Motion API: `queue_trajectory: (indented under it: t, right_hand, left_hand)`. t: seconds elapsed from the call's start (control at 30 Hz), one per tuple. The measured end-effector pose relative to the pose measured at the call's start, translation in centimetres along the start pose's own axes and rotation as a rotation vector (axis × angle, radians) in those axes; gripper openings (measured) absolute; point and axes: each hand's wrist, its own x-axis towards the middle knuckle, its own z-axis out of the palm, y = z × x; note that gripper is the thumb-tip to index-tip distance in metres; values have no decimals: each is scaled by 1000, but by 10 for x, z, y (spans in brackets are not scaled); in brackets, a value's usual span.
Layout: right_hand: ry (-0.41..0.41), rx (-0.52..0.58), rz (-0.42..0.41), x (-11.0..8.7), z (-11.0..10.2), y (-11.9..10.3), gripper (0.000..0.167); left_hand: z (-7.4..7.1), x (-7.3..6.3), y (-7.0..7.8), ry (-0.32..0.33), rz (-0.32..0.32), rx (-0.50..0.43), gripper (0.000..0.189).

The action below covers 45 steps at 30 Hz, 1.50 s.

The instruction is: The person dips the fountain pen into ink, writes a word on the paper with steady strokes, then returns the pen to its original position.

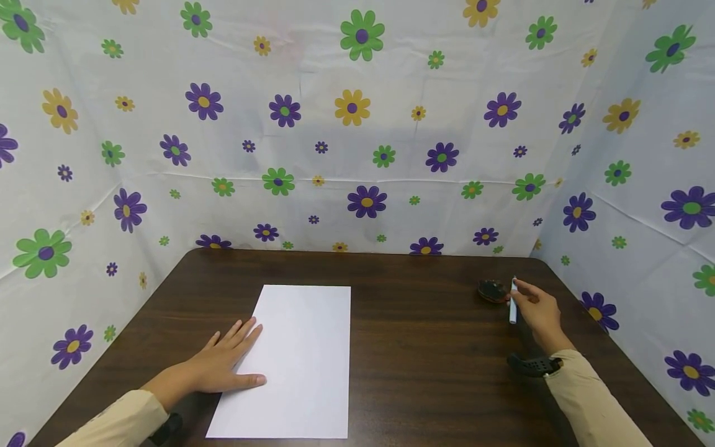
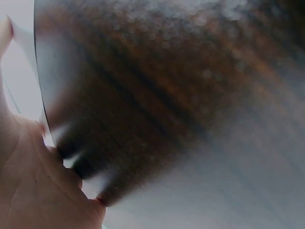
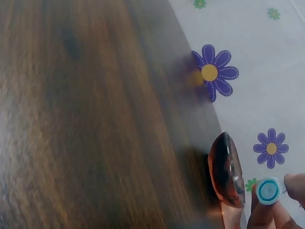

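Note:
A white sheet of paper [image 1: 296, 360] lies on the dark wooden table [image 1: 424, 347]. My left hand [image 1: 223, 363] rests over its left edge, fingers spread and straight; in the left wrist view part of the palm [image 2: 33, 176] shows at the lower left. At the far right, my right hand [image 1: 539, 310] pinches a white marker [image 1: 512, 304] between thumb and fingers. The marker's round end [image 3: 268, 192] has a teal ring. Just left of that hand is a shiny copper-coloured spoon [image 1: 493, 290], its bowl [image 3: 226, 169] showing and its handle partly hidden.
A white cloth [image 1: 313, 136] printed with green, purple and yellow flowers hangs behind the table and along both sides. A dark band [image 1: 533, 365] circles the right wrist, over the beige sleeve [image 1: 592, 403].

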Motion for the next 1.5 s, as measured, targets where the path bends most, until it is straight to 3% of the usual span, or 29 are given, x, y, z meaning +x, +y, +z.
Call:
queue_trajectory:
  t: [0.17, 0.3, 0.4, 0.47, 0.53, 0.83, 1.2, 1.37, 1.5]
  right_hand:
    - [-72, 155, -22, -1, -3, -2, 52]
    - [-169, 479, -56, -4, -9, -3, 58]
    - [-258, 781, -54, -7, -13, -3, 48]
    - [-287, 896, -43, -8, -15, -3, 40]
    - [-287, 941, -35, -9, -16, -2, 32]
    - [-211, 922, -18, -7, -11, 3, 17]
    - [-265, 880, -136, -6, -6, 6, 18]
    - [-227, 754, -120, -3, -6, 7, 12]
    - [-141, 528, -93, 3, -6, 7, 5]
  left_hand:
    - [0, 0, -1, -1, 0, 7, 100]
    - [0, 0, -1, 0, 0, 7, 100]
    - [0, 0, 0, 1, -1, 2, 100]
    - [-1, 0, 0, 1, -1, 1, 100]
    - [0, 0, 1, 1, -4, 1, 101]
    - [-2, 0, 2, 0, -5, -5, 101]
    - [-1, 0, -1, 7, -4, 2, 101]
    - [0, 0, -1, 10, -3, 1, 101]
    - [0, 0, -1, 8, -1, 0, 101]
